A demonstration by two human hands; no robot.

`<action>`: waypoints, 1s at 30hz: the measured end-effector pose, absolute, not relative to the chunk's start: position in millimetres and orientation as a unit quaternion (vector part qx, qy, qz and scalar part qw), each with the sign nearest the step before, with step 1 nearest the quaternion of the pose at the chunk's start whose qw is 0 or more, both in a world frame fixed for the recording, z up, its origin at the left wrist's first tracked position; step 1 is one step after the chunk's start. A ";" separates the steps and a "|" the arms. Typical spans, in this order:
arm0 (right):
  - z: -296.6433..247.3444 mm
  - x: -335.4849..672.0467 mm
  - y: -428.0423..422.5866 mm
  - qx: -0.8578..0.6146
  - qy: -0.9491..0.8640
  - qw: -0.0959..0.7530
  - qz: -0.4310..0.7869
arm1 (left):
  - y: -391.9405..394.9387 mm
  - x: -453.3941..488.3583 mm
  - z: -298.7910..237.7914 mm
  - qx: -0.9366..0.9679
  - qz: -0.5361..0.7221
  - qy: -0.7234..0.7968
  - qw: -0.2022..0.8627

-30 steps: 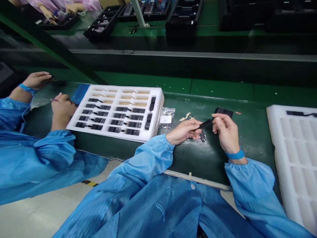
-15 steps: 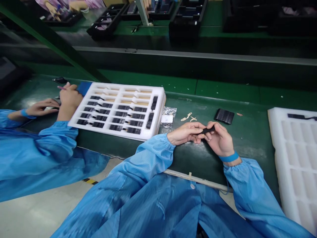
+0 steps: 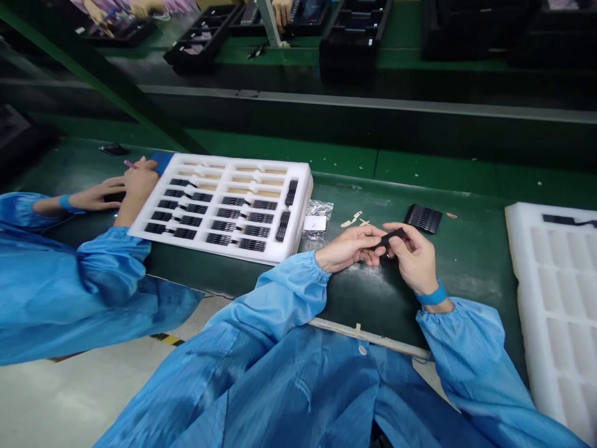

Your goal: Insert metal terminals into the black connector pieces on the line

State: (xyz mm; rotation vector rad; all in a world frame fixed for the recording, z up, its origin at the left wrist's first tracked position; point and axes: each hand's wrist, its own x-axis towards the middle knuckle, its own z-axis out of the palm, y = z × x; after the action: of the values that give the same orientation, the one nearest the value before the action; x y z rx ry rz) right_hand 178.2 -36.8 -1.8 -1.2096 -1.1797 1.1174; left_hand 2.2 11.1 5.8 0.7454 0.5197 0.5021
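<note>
A small flat black strip-like part (image 3: 390,238) is held between my two hands above the green bench. My left hand (image 3: 354,246) is closed on its left end, thumb on top. At the other end, the fingers of my right hand (image 3: 415,255) pinch it. Just beyond my right hand lies a row of similar black parts (image 3: 423,219), side by side on the bench. Beyond my left hand are thin cream-coloured cut pieces (image 3: 352,219) and a clear plastic bag (image 3: 317,221) with a white label.
On the left stands a white foam tray (image 3: 303,186) filled with black parts in several slots. Another white foam tray (image 3: 522,249) is at the right edge. A co-worker's hands (image 3: 137,186) work left of the first tray. Black bins (image 3: 354,37) stand across the line.
My right hand has turned slightly and its fingers have shifted on the black part, which now shows more of its flat face. The co-worker's hands have drawn closer together.
</note>
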 end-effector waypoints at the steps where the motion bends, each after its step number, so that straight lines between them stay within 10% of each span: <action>1: -1.7 179.5 -36.2 -0.511 -0.501 0.525 0.461 | 11.1 2.7 5.5 0.358 0.243 0.253 0.865; 30: -0.3 188.3 -34.9 -0.397 -0.439 0.583 0.557 | 5.8 6.6 2.1 0.232 0.222 0.232 0.918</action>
State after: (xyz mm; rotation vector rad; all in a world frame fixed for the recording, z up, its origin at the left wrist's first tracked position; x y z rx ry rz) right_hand 188.3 -34.9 -0.3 -0.9260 -1.0239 1.3004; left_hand 6.6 5.8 2.1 0.4778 0.4781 0.4556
